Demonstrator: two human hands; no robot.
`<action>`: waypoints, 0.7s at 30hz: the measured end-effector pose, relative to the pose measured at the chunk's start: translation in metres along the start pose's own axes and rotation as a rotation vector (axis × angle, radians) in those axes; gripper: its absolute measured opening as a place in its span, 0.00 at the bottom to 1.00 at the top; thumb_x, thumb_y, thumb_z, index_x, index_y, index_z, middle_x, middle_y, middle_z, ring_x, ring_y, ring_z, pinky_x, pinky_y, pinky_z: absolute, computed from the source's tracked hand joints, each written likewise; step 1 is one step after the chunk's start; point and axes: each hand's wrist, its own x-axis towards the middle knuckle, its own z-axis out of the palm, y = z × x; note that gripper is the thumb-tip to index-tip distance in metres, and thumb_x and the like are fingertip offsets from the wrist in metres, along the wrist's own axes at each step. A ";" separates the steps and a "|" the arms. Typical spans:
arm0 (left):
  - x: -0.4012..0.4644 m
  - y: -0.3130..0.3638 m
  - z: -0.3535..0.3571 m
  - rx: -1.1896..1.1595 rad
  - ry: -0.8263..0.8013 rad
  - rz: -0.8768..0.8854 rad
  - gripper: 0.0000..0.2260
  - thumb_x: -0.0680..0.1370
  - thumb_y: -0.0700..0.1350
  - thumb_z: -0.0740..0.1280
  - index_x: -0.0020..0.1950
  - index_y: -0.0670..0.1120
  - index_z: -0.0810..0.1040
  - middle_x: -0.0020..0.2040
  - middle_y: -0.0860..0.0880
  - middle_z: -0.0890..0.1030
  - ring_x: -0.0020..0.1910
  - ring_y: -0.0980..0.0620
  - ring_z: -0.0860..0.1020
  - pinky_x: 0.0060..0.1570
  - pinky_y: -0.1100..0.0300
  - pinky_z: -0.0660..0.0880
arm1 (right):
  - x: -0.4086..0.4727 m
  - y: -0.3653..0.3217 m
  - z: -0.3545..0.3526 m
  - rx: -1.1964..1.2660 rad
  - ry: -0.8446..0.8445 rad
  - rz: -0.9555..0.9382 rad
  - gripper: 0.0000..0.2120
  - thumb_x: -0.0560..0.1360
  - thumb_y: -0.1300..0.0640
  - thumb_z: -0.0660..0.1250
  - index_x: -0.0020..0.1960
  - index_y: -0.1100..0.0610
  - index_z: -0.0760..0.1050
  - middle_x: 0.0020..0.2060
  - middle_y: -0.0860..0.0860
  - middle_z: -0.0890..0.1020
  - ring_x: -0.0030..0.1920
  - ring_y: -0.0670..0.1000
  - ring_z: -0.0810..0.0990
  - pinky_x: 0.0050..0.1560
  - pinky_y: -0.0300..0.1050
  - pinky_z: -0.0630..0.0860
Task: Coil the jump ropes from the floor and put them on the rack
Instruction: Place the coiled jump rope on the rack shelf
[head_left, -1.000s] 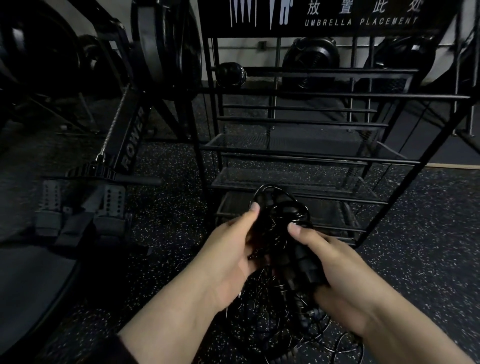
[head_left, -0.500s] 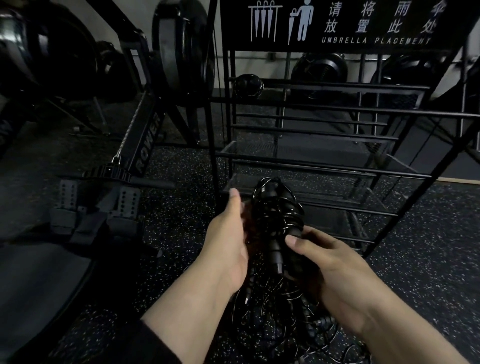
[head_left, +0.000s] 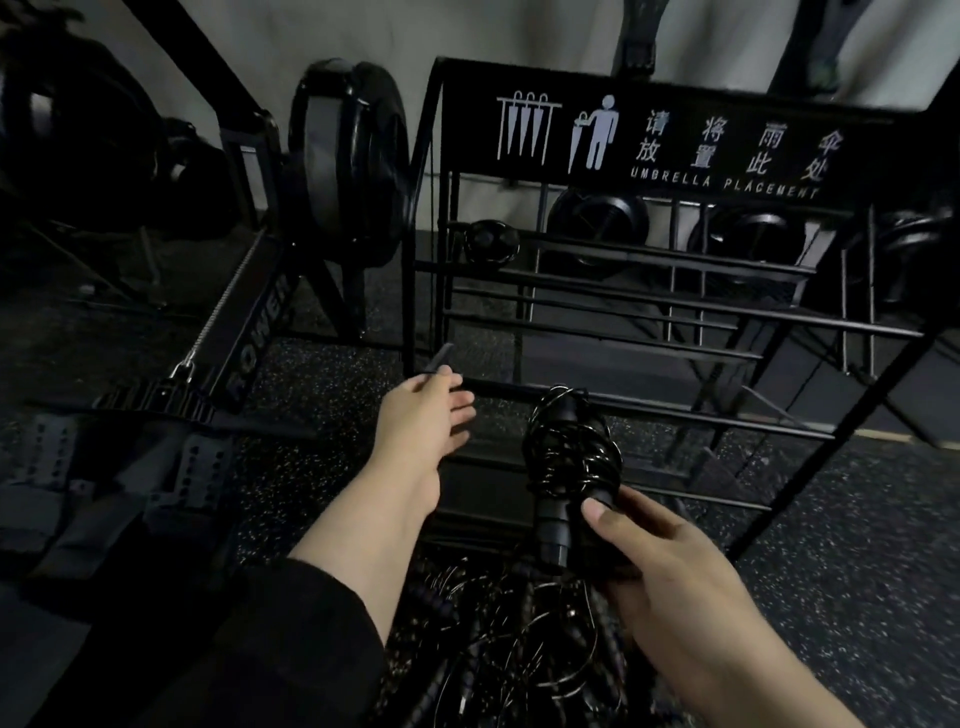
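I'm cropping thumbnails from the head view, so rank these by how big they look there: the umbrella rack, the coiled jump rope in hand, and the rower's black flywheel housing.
1. umbrella rack, by far the largest.
2. flywheel housing.
3. coiled jump rope gripped by the right hand; it sits nearer the camera, so its true size is likely smaller still.

I'm in a gym. Under me is black speckled rubber floor, the kind laid in workout rooms. At my left stands a rowing machine with "ROWER" printed on its rail, a round flywheel housing at its far end and strapped footplates near me. Ahead is a black metal rack signed "UMBRELLA PLACEMENT", and behind its bars more round black machine housings sit along a pale wall. Tangled jump ropes lie on the floor by the rack.
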 end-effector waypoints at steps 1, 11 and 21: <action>0.007 -0.001 0.000 0.007 -0.011 0.014 0.10 0.84 0.51 0.63 0.51 0.49 0.82 0.51 0.45 0.86 0.53 0.46 0.85 0.59 0.47 0.80 | 0.005 -0.005 0.004 0.000 -0.010 -0.026 0.11 0.75 0.63 0.71 0.57 0.60 0.81 0.50 0.57 0.88 0.47 0.55 0.88 0.38 0.42 0.83; 0.060 0.007 -0.001 0.014 -0.049 0.116 0.10 0.84 0.53 0.63 0.53 0.51 0.82 0.48 0.50 0.87 0.51 0.51 0.85 0.58 0.45 0.81 | 0.130 -0.143 0.052 -0.178 -0.008 -0.387 0.11 0.78 0.62 0.70 0.59 0.67 0.78 0.53 0.57 0.87 0.54 0.53 0.87 0.58 0.52 0.83; 0.078 0.010 -0.008 0.040 0.007 0.166 0.11 0.83 0.54 0.64 0.47 0.54 0.84 0.50 0.50 0.86 0.50 0.46 0.84 0.57 0.42 0.80 | 0.234 -0.195 0.087 -0.412 0.134 -0.269 0.08 0.79 0.67 0.69 0.57 0.64 0.75 0.50 0.59 0.84 0.45 0.54 0.85 0.28 0.47 0.83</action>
